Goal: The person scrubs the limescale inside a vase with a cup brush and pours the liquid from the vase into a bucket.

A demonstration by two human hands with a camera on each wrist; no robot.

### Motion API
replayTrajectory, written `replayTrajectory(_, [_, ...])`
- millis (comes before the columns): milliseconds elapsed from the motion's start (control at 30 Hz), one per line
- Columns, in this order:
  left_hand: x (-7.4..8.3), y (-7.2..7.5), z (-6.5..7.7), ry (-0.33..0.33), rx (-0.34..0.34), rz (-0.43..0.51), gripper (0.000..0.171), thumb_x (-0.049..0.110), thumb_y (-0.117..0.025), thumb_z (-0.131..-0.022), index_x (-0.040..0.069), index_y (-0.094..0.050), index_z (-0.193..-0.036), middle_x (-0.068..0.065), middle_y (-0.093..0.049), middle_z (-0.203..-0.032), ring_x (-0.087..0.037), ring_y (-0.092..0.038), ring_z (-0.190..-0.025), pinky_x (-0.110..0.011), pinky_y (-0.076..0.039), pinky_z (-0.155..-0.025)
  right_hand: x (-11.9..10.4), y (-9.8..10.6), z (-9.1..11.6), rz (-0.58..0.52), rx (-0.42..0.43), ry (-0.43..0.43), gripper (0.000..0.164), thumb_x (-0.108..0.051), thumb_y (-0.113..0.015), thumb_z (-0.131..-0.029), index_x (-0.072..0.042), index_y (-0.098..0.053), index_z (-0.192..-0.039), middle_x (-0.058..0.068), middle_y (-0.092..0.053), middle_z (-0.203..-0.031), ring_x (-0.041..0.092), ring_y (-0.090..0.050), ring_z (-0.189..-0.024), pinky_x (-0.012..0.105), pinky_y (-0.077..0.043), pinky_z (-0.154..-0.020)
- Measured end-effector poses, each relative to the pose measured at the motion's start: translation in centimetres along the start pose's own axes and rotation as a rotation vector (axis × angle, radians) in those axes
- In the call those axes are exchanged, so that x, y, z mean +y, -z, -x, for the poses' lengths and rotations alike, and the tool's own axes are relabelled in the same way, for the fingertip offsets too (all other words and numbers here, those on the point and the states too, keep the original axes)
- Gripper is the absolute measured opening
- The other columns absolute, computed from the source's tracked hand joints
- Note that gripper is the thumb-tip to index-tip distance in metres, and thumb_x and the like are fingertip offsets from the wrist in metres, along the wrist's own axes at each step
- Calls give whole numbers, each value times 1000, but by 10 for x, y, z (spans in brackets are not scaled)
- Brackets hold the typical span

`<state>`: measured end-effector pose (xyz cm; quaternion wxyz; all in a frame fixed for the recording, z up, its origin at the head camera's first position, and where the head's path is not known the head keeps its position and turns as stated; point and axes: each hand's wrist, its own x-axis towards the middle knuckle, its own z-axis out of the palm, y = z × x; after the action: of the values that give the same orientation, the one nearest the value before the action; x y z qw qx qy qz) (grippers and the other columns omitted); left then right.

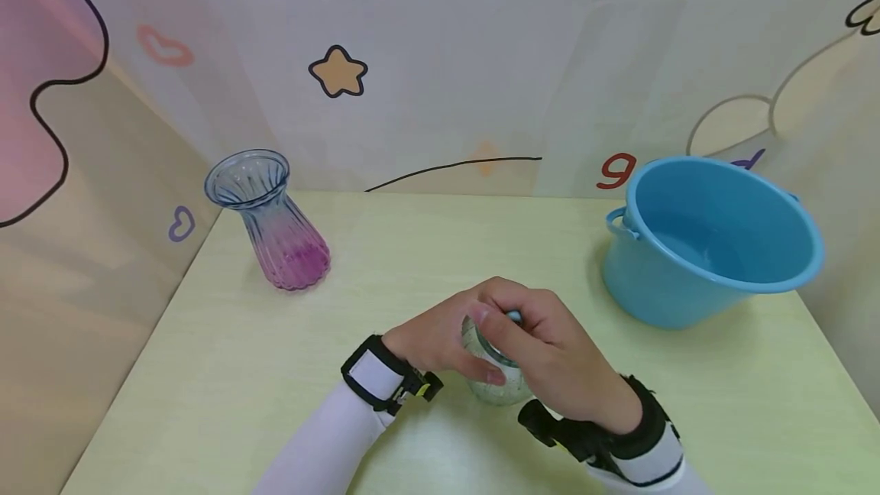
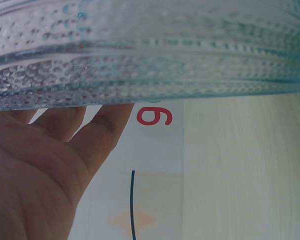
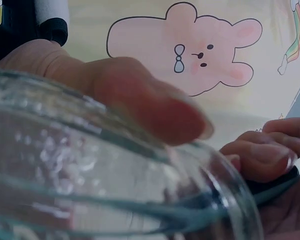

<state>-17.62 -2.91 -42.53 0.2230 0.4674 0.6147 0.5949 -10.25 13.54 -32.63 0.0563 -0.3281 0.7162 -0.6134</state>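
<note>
A clear glass jar (image 1: 496, 394) with a bumpy, ribbed surface stands on the table in front of me. My left hand (image 1: 435, 331) grips its side, thumb on the near face. In the left wrist view the jar's textured wall (image 2: 155, 55) fills the top, and the fingers (image 2: 97, 127) reach behind it. Over the mouth, my right hand (image 1: 560, 354) pinches a bluish lid (image 1: 514, 317), mostly hidden by the fingers. From the right wrist, the lid's dark teal edge (image 3: 280, 187) shows between the right fingers, close beside the jar's rim (image 3: 240, 195).
A ribbed glass vase (image 1: 282, 228), blue above and pink below, stands at the back left of the pale table (image 1: 426, 243). A blue bucket (image 1: 660, 281) with a side handle stands at the back right. A printed cloth (image 1: 440, 59) hangs behind the table.
</note>
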Motion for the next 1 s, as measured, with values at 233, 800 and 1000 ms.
replayTrajectory(233, [0,0,0,16,-5,61,64,23,-87,-76,9,-52,-127,-8,-63,-112,-13,-63,-99,-33,-58,-90,0,2,1,0,-7,66,28,-7,-39,-110,-9,-63,-97,5,-53,-76,20,-56,-80,32,-48,-70])
replayTrajectory(800, [2,0,5,79,9,50,62,14,-84,-74,6,-50,-126,-12,-65,-112,-11,-64,-101,-35,-59,-90,-3,3,0,45,-14,78,27,-9,-38,-112,-5,-59,-95,4,-36,-66,16,-43,-62,32,-39,-60])
replayTrajectory(1000, [2,-1,4,71,7,32,80,55,-85,-78,12,-45,-132,-9,-61,-120,-11,-63,-108,-38,-59,-96,0,2,-1,-33,36,109,33,-5,-38,-111,-6,-47,-79,5,-37,-65,18,-39,-58,32,-34,-54])
